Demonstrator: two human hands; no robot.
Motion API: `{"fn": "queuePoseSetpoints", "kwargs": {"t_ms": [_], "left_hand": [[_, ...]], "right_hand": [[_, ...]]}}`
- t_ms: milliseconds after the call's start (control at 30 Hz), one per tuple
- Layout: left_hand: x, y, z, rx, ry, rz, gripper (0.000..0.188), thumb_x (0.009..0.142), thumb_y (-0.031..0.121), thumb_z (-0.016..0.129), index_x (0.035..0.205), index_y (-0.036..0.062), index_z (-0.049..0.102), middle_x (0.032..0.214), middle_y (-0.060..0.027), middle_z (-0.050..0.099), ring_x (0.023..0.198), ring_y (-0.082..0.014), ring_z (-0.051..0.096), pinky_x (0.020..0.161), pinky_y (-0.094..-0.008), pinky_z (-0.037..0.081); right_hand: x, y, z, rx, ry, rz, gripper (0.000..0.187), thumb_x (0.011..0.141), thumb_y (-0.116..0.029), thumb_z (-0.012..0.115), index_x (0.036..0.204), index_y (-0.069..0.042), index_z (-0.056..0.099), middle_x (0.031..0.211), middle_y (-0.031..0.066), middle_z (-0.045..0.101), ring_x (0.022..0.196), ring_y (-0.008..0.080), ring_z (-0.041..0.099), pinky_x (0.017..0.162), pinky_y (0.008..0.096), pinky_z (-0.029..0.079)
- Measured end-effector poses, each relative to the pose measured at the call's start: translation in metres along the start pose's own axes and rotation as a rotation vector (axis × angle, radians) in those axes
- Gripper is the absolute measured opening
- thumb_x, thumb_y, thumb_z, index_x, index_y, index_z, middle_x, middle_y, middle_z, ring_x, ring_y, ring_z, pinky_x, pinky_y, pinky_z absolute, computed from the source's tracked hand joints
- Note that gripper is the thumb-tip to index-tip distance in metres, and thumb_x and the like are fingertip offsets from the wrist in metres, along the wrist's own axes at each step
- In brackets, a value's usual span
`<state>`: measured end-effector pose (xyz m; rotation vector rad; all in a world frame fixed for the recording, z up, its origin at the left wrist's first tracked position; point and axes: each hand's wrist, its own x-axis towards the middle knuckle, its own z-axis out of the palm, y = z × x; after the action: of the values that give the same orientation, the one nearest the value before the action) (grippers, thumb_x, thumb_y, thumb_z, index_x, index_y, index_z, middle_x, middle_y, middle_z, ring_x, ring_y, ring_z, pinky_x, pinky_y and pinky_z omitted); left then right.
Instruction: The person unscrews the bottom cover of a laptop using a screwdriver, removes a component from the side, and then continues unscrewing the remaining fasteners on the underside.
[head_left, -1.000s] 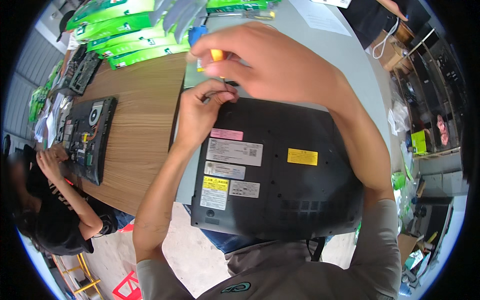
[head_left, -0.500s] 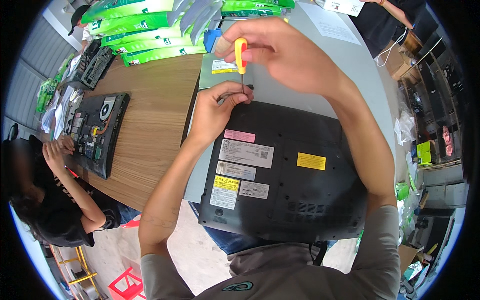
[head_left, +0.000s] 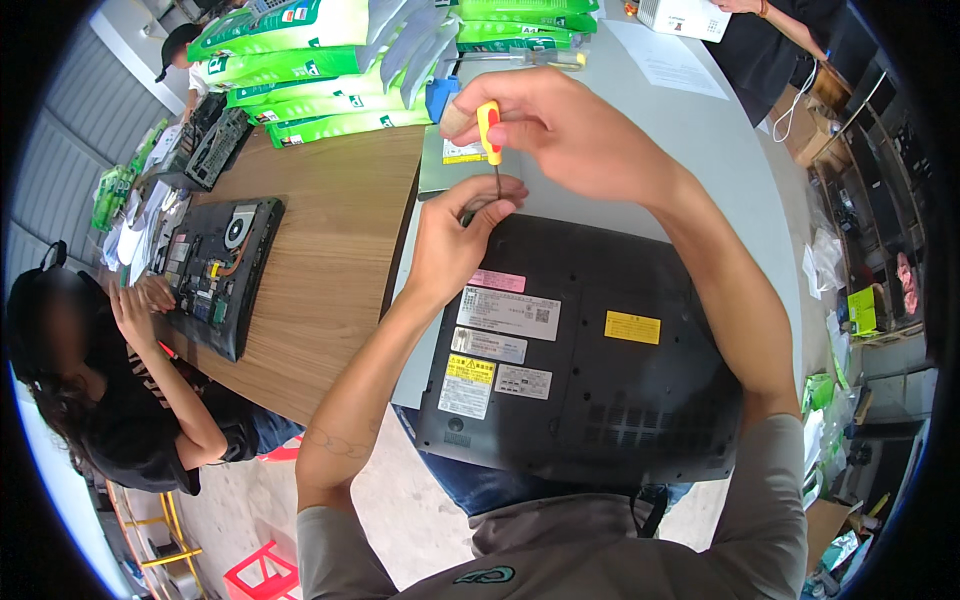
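Note:
A black laptop (head_left: 590, 300) lies upside down before me, its near edge over my lap, with white, pink and yellow labels on its underside. My right hand (head_left: 570, 130) grips a small screwdriver (head_left: 489, 130) by its yellow and red handle. The shaft points down, and its tip is hidden by my left hand (head_left: 460, 235), whose fingers are curled together at the laptop's far left corner. What they pinch there is hidden. Just beyond that hand lies a flat silver piece (head_left: 437, 168) with a white and yellow label, partly covered.
On the left, a co-worker's hands are at another opened laptop (head_left: 225, 270) on a wooden table (head_left: 330, 200). Green packs (head_left: 340, 105) are stacked at the back, beside a clear-handled screwdriver (head_left: 545, 60). A paper sheet (head_left: 665, 60) and a white box (head_left: 685, 15) lie far right.
The view has shifted slightly, so everything sits a little further right and lower. My right hand still holds the screwdriver upright at the same corner, and my left hand stays there.

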<state>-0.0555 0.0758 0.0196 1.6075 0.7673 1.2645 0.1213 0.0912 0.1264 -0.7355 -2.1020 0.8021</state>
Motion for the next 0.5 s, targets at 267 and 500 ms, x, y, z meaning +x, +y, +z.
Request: {"fn": "queuePoseSetpoints", "kwargs": {"t_ms": [267, 500], "left_hand": [[-0.002, 0.002, -0.005, 0.186, 0.042, -0.107, 0.014, 0.086, 0.0, 0.08, 0.098, -0.0039, 0.075, 0.085, -0.0079, 0.078, 0.078, -0.0119, 0.073, 0.076, -0.0264, 0.056], [0.011, 0.009, -0.008, -0.13, -0.196, -0.166, 0.015, 0.094, 0.01, 0.075, 0.101, -0.0045, 0.075, 0.084, -0.0068, 0.077, 0.08, -0.0117, 0.072, 0.075, -0.0273, 0.055]], "right_hand": [[-0.01, -0.016, 0.016, -0.567, 0.14, -0.043, 0.022, 0.096, -0.002, 0.066, 0.118, -0.001, 0.069, 0.106, 0.0066, 0.07, 0.09, 0.02, 0.065, 0.093, 0.0333, 0.054], [-0.005, -0.012, -0.009, -0.119, -0.021, 0.016, 0.033, 0.094, 0.002, 0.065, 0.127, 0.003, 0.065, 0.123, 0.016, 0.07, 0.116, 0.0244, 0.069, 0.1, 0.0353, 0.055]]}}
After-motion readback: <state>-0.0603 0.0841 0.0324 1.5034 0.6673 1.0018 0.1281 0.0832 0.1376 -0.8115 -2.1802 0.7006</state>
